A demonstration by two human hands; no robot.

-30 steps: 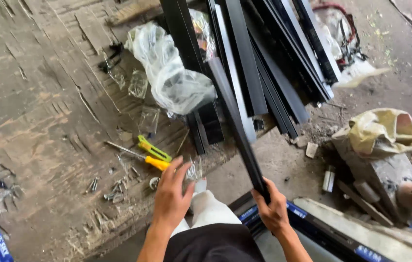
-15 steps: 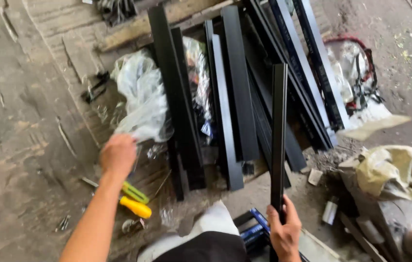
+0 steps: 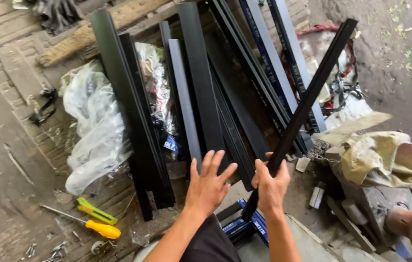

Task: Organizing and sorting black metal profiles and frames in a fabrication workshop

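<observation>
Head view: right hand (image 3: 270, 187) grasps black bar (image 3: 307, 104); left hand (image 3: 209, 184) released, beside it.

A worn, dusty brick floor (image 3: 7, 160) in daylight, littered with crumpled clear plastic sheeting (image 3: 94, 131), a rough wooden beam (image 3: 84, 34), a yellow-handled screwdriver (image 3: 100, 229), scattered screws, and a dirty yellowish cloth (image 3: 380, 157) near bare packed earth (image 3: 400, 73).

Brick floor (image 3: 2, 82): black metal profiles (image 3: 191, 97) stacked side by side, crumpled clear plastic sheet (image 3: 92, 131) at their left. Yellow-handled screwdriver (image 3: 87, 223) and green-handled tool (image 3: 96, 212) near bottom-left edge. Dirty cloth bag (image 3: 383, 160) at right edge. Wooden plank (image 3: 94, 29) near top edge.
</observation>
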